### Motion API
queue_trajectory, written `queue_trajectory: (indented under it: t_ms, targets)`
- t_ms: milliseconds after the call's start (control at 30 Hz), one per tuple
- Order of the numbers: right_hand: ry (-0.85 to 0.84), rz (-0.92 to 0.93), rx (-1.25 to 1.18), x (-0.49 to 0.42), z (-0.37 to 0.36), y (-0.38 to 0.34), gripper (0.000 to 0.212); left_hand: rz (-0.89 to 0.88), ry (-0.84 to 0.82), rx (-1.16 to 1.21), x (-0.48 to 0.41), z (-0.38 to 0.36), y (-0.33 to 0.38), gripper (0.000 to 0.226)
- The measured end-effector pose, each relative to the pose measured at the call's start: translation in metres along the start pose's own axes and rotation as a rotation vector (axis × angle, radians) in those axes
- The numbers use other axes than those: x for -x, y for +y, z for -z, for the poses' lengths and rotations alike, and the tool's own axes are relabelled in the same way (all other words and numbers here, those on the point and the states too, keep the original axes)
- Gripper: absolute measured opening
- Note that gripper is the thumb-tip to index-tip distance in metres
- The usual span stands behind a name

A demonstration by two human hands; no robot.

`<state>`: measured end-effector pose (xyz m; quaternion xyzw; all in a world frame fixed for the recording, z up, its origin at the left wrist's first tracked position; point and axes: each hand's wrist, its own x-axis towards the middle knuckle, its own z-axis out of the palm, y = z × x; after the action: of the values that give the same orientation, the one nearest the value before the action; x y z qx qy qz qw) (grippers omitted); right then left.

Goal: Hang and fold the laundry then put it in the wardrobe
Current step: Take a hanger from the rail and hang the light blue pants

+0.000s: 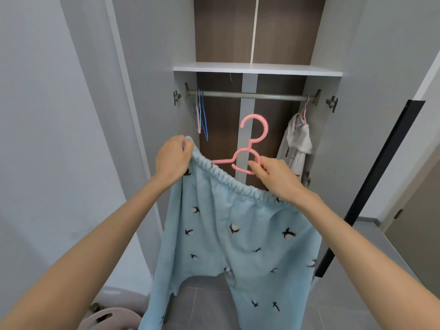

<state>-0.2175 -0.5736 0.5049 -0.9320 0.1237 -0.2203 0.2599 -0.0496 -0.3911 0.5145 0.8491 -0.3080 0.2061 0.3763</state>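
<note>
Light blue pants [228, 236] with small dark bird prints hang in front of me, legs down, elastic waistband stretched between my hands. My left hand [172, 159] pinches the waistband's left end. My right hand [277, 177] grips the ring of a pink hanger [252, 148] and the waistband's right end. The hanger's arm goes behind the waistband, its hook pointing up. Behind stands the open wardrobe with a metal rail [250, 96] under a white shelf [257, 69].
Empty pink and blue hangers [202, 115] hang at the rail's left end. A white garment [296, 144] hangs on a pink hanger at its right end. The wardrobe doors stand open on both sides. A pinkish laundry basket [112, 319] sits on the grey tile floor at the lower left.
</note>
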Motion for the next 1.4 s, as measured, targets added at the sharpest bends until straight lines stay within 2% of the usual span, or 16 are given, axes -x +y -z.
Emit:
queue_trajectory:
  t_ms: [100, 267, 367, 433, 500, 600, 767, 933, 1100, 1233, 1400]
  targets:
    - [-0.031, 0.015, 0.029, 0.004, -0.007, 0.0, 0.043, -0.048, -0.026, -0.005, -0.017, 0.007, 0.01, 0.039]
    - [0.009, 0.018, -0.12, 0.004, -0.003, -0.01, 0.043, 0.032, -0.354, 0.018, -0.022, -0.01, 0.001, 0.038]
    - [0.041, 0.021, -0.101, 0.005, -0.002, -0.007, 0.045, 0.05, -0.44, 0.074, -0.009, -0.02, -0.008, 0.04]
    - [0.054, 0.017, -0.09, 0.003, 0.0, -0.006, 0.044, -0.048, -0.496, 0.064, 0.001, -0.018, -0.009, 0.044]
    - [0.051, 0.013, -0.098, 0.0, 0.002, -0.007, 0.043, -0.231, -0.526, 0.04, 0.009, -0.014, -0.006, 0.044]
    - [0.026, 0.014, -0.111, -0.003, 0.002, -0.011, 0.039, -0.381, -0.52, 0.074, 0.017, -0.015, -0.001, 0.031]
    - [-0.001, -0.003, -0.078, -0.001, 0.0, -0.003, 0.034, -0.316, -0.448, 0.138, 0.022, -0.023, -0.005, 0.035]
    - [0.152, 0.021, 0.324, 0.021, 0.007, 0.034, 0.034, -0.221, -0.337, 0.098, 0.021, -0.025, -0.013, 0.031]
    - [-0.02, -0.03, 0.283, 0.041, 0.002, 0.07, 0.039, -0.197, -0.31, 0.074, 0.014, -0.025, -0.013, 0.031]
    - [0.053, -0.001, 0.277, 0.044, 0.007, 0.075, 0.015, -0.212, -0.306, 0.071, 0.008, -0.024, -0.017, 0.03]
    - [-0.045, 0.01, 0.475, 0.04, 0.011, 0.078, 0.01, -0.328, -0.251, -0.008, 0.006, -0.021, -0.023, 0.033]
